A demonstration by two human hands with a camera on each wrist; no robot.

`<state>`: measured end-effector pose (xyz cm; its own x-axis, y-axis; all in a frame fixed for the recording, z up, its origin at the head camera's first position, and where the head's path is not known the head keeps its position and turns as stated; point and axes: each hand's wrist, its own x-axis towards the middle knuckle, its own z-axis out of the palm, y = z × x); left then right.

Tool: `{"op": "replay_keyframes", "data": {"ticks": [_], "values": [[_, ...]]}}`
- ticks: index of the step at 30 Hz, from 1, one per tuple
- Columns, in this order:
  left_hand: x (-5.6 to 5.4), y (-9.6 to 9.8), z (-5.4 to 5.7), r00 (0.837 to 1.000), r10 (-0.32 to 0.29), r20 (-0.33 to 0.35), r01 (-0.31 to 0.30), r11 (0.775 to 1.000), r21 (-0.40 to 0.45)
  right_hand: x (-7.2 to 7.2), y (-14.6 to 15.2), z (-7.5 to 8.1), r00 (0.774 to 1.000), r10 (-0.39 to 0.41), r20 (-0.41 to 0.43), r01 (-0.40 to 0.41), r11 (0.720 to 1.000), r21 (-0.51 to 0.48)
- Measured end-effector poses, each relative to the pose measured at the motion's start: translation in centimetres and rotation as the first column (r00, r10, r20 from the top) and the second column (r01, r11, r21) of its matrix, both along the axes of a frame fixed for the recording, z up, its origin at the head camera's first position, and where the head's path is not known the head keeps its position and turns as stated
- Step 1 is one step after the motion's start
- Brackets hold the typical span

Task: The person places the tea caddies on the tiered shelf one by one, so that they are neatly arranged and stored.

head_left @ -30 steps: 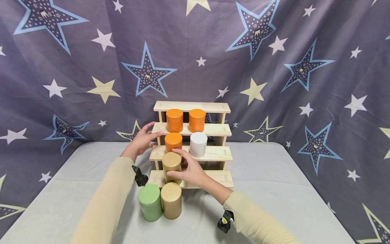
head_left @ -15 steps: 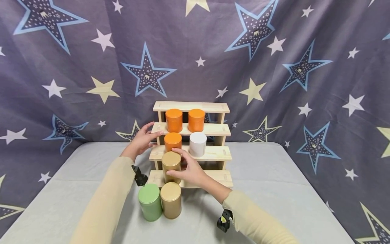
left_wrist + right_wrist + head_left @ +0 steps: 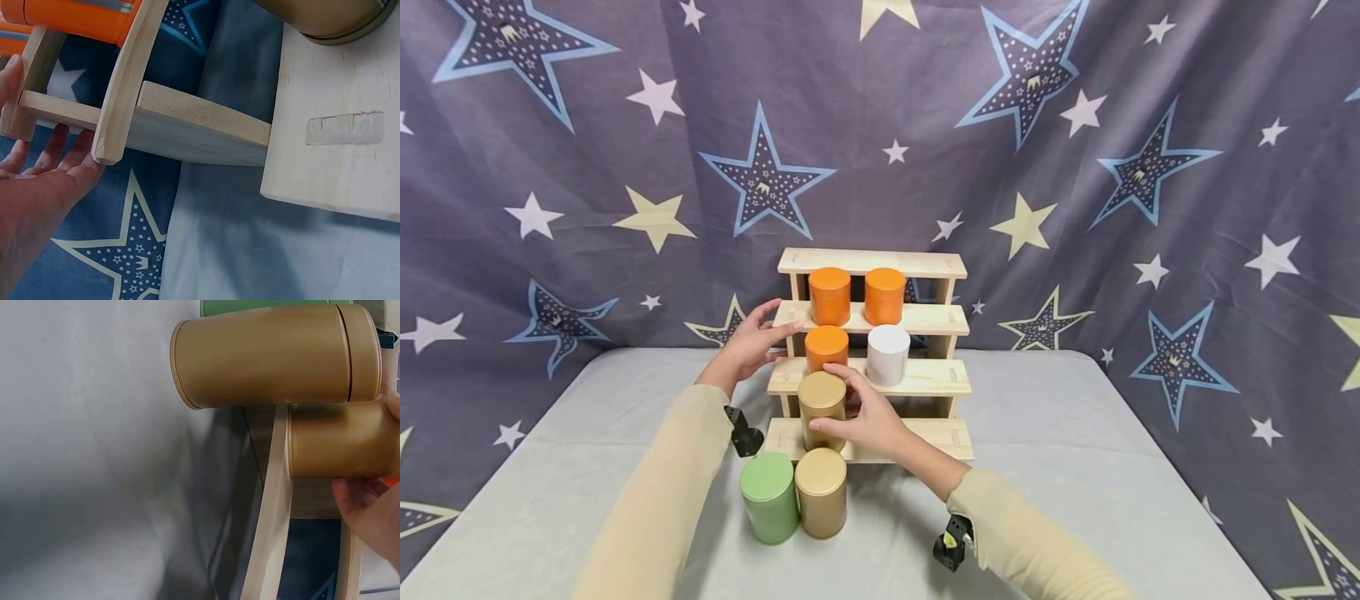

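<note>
My right hand (image 3: 868,417) holds a gold lidded tin (image 3: 822,408) between thumb and fingers. The tin stands upright on the left part of the lowest step of a wooden tiered shelf (image 3: 917,433); in the right wrist view its base meets the board's edge. At the shelf's left side, my left hand (image 3: 751,346) grips the end of an upper step, its fingers (image 3: 53,156) reaching round the wood in the left wrist view. A second gold tin (image 3: 822,493) stands on the table in front, beside a green tin (image 3: 771,498).
Two orange tins, one left (image 3: 830,297) and one right (image 3: 884,296), stand on an upper step. Below them are another orange tin (image 3: 827,348) and a white tin (image 3: 887,356). A star-patterned cloth (image 3: 880,183) hangs behind the grey-covered table (image 3: 1037,467).
</note>
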<state>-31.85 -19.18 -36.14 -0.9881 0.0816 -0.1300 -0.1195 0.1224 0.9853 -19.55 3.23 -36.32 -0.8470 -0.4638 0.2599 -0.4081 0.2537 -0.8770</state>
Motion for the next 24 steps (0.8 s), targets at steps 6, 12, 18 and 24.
{"op": "replay_keyframes", "data": {"ticks": [6, 12, 18, 24], "values": [[0.1, 0.0, 0.1, 1.0, 0.0, 0.006, 0.0, 1.0, 0.003, -0.5, 0.1, -0.5, 1.0, -0.005, 0.019, 0.005, 1.0, 0.0], [0.2, 0.0, 0.4, 1.0, -0.001, 0.005, 0.001, 1.0, 0.004, -1.9, 0.6, -2.3, 0.999, -0.025, 0.024, 0.025, 1.0, -0.012], [0.1, 0.1, 0.3, 1.0, -0.012, -0.004, 0.012, 1.0, 0.028, -1.7, 1.7, -2.5, 0.999, -0.047, 0.0, 0.047, 0.999, -0.016], [0.1, 0.2, 0.1, 1.0, -0.009, -0.003, 0.01, 1.0, 0.023, -1.0, 2.8, -2.6, 0.999, -0.049, -0.004, 0.049, 0.999, -0.004]]}}
